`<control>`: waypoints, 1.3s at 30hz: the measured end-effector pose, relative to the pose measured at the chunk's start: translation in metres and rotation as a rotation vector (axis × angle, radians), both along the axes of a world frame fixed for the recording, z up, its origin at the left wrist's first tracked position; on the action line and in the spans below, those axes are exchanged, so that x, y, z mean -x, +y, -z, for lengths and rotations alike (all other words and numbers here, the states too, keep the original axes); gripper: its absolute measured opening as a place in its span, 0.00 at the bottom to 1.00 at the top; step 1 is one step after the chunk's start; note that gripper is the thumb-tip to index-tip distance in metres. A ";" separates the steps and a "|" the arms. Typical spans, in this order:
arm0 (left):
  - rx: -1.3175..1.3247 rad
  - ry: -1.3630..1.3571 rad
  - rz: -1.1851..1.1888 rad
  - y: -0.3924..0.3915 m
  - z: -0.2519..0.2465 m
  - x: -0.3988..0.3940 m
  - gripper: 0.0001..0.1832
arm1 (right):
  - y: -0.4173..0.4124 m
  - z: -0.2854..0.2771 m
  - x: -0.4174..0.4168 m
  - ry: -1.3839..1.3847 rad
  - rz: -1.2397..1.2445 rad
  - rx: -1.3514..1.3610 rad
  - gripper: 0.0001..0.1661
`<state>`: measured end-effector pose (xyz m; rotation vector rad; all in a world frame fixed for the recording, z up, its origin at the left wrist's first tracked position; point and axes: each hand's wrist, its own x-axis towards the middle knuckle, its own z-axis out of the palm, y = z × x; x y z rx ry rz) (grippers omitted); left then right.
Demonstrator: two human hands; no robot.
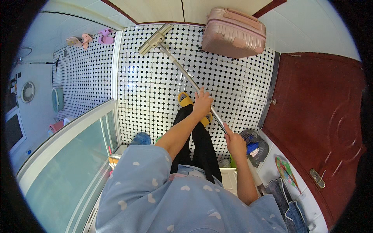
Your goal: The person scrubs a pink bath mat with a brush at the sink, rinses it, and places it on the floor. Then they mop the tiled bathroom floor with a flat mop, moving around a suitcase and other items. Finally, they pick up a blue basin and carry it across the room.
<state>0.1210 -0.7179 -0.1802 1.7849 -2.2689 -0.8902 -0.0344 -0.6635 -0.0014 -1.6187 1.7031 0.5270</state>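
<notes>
A flat-headed mop with a metal handle (186, 76) runs slantwise across the view. Around the middle of its handle my left hand (203, 102) is wrapped. Lower down, my right hand (235, 144) grips the handle near its end. At the far end the pale mop head (156, 40) rests on the tiled floor (163, 87), close to the base of the cream panels. The floor is white with small black diamonds and has shiny patches. My feet, in yellow slippers (184, 100), stand below the handle.
A pink hard-shell suitcase (233, 38) stands at the far right, near the dark red door (317, 110). At my lower right is a dark basket (259, 151) with cloth inside. A sliding glass door (72, 163) flanks my left; beyond its frame lie several pink shoes (86, 40).
</notes>
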 end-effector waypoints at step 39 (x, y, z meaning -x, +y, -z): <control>-0.447 -0.316 0.714 0.130 -0.028 0.097 0.08 | 0.195 0.031 0.132 -0.324 0.084 -0.088 0.48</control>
